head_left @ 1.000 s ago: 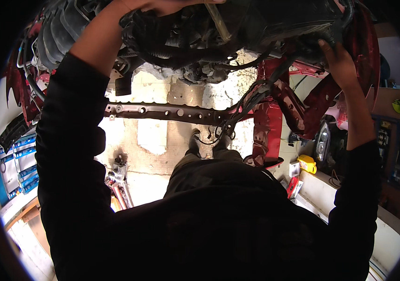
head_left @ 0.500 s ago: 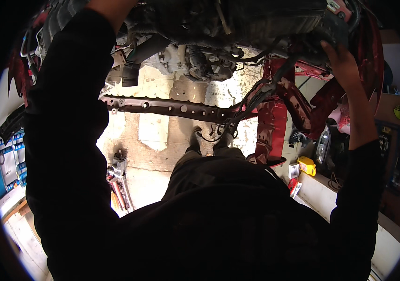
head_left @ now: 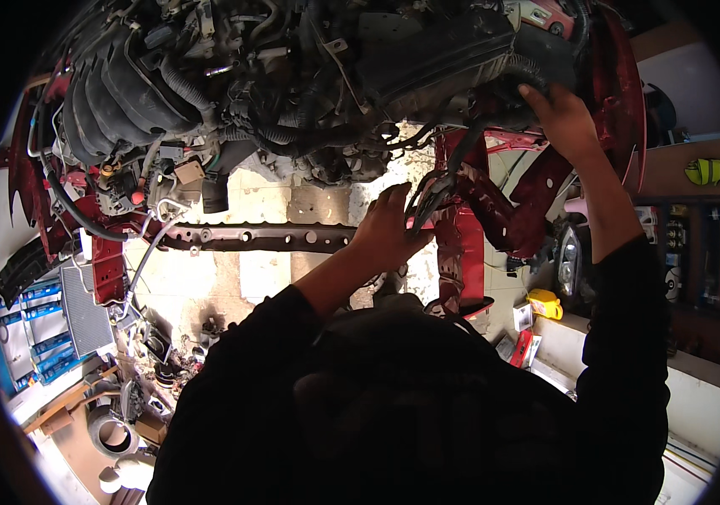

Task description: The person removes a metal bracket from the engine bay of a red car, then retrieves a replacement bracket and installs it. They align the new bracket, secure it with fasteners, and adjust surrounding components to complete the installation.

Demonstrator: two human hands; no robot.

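Observation:
A thick black wiring harness (head_left: 434,189) hangs over the red front frame (head_left: 461,240) of a car. Beside its lower run is my left hand (head_left: 389,225), fingers spread and bent toward the cables; whether they touch is unclear. Farther up and to the right, my right hand (head_left: 566,122) is closed on the harness's upper end, near a ribbed black hose (head_left: 524,67). Some of its fingers are hidden. Behind the harness lies a black box-shaped housing (head_left: 436,63) in the engine bay.
A dark perforated crossbar (head_left: 267,238) spans the front at shin height. The engine's black ribbed cover (head_left: 120,97) is at far left. A radiator (head_left: 85,307) stands left, near loose parts. At right are a headlight (head_left: 569,261) and a yellow container (head_left: 545,303).
My left hand has come down from the upper left to the harness near the middle. My right hand stays at the same place on the car, while the view has shifted.

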